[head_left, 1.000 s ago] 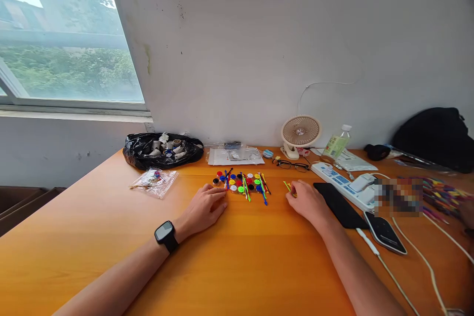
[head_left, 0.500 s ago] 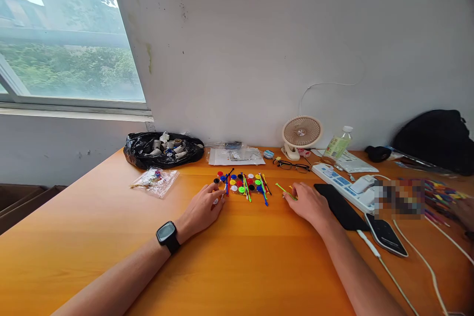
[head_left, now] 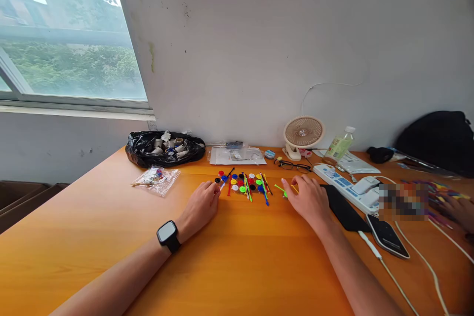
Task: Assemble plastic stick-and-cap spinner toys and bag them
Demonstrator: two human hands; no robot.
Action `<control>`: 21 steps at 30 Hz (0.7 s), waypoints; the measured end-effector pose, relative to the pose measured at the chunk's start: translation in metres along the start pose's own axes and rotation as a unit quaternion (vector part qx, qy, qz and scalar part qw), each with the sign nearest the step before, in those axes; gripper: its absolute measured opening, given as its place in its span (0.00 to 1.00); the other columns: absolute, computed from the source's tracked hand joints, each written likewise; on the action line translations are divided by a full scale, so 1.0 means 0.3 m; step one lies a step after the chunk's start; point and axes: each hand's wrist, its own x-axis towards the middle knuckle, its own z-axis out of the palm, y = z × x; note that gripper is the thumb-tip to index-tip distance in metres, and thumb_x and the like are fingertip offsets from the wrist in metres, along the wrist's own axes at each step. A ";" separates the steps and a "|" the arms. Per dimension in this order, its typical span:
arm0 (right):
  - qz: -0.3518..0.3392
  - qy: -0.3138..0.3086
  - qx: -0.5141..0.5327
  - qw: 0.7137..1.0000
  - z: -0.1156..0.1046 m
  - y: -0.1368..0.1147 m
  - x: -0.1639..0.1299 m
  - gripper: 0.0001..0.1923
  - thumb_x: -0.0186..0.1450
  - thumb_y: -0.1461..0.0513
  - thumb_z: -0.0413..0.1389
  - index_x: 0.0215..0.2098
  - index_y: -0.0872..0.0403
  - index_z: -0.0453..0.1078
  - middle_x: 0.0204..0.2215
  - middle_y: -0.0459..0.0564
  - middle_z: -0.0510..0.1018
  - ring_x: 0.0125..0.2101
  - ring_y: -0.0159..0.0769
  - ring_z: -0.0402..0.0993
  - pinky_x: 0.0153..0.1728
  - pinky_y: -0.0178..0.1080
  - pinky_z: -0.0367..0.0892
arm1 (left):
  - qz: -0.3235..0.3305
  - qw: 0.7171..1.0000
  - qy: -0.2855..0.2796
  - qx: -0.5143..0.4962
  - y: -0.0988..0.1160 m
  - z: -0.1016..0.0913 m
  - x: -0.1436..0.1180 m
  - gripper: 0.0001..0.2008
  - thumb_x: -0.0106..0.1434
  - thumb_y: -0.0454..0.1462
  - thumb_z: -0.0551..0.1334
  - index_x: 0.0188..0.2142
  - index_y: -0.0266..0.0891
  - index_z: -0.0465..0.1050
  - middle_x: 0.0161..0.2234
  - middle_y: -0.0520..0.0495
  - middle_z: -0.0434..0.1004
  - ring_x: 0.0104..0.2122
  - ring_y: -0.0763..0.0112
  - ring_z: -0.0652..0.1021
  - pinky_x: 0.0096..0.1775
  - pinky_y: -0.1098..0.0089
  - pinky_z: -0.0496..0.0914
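A pile of small coloured plastic discs and thin sticks lies on the orange table. My left hand, a smartwatch on its wrist, rests at the pile's left edge. Its fingertips pinch a pale blue stick. My right hand sits just right of the pile, palm down, fingers closed on a green stick that pokes out to the left. A yellow stick shows beside its fingers.
At the back stand a black bag of spools, a clear bag, a small fan, a bottle and glasses. To the right lie a power strip, a phone, cables, and another person's hand.
My left hand has slid forward to the pile's left edge and pinched a blue stick. My right hand has moved slightly left with the green stick.
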 end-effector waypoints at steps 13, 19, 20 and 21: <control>-0.236 -0.111 0.437 0.861 -0.055 -0.253 -0.110 0.14 0.75 0.62 0.53 0.58 0.47 0.68 0.51 0.52 0.77 0.51 0.42 0.73 0.54 0.45 0.67 | 0.101 0.983 -0.059 -0.143 0.108 0.003 -0.043 0.09 0.76 0.35 0.51 0.42 0.41 0.69 0.39 0.46 0.77 0.41 0.63 0.72 0.44 0.65 0.68; -0.250 -0.176 0.480 0.822 -0.040 -0.278 -0.128 0.07 0.76 0.63 0.52 0.42 0.50 0.72 0.39 0.48 0.75 0.41 0.37 0.73 0.45 0.40 0.68 | 0.079 0.975 -0.071 -0.193 0.125 0.006 -0.049 0.08 0.76 0.38 0.53 0.44 0.41 0.70 0.40 0.46 0.77 0.41 0.65 0.73 0.44 0.66 0.67; -0.244 -0.178 0.475 0.827 -0.038 -0.272 -0.125 0.07 0.76 0.63 0.52 0.41 0.50 0.71 0.39 0.48 0.75 0.40 0.37 0.72 0.44 0.39 0.68 | 0.059 0.975 -0.069 -0.203 0.123 0.006 -0.047 0.08 0.76 0.40 0.55 0.45 0.41 0.70 0.38 0.47 0.76 0.38 0.66 0.73 0.42 0.67 0.67; -0.236 -0.179 0.470 0.831 -0.038 -0.266 -0.123 0.07 0.76 0.63 0.51 0.41 0.50 0.70 0.38 0.48 0.74 0.39 0.37 0.71 0.43 0.39 0.67 | 0.036 0.974 -0.067 -0.213 0.120 0.006 -0.044 0.08 0.75 0.42 0.56 0.45 0.41 0.70 0.36 0.49 0.75 0.35 0.68 0.72 0.39 0.69 0.66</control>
